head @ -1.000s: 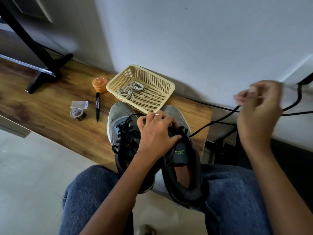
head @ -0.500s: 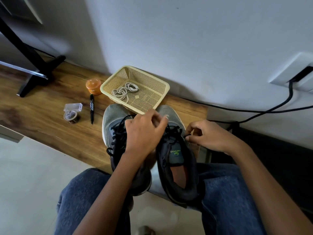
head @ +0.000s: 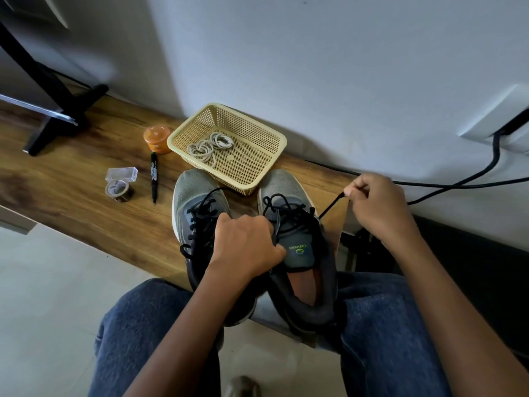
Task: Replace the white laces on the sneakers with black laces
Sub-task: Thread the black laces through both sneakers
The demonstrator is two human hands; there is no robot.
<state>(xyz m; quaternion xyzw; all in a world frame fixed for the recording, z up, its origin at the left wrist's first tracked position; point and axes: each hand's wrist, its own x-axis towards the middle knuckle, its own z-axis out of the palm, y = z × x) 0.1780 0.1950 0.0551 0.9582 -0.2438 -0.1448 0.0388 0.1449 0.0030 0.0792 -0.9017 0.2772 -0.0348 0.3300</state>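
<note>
Raised, right hand pinches black lace; left hand grips half-hidden sneaker.

white wall, wooden bench, pale tiled floor

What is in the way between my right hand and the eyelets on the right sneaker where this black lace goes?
Nothing visible. The right hand pinches the black lace, which runs straight through open air to the outer edge of the right sneaker. The left hand grips that shoe's inner side, clear of the lace's path.
</note>
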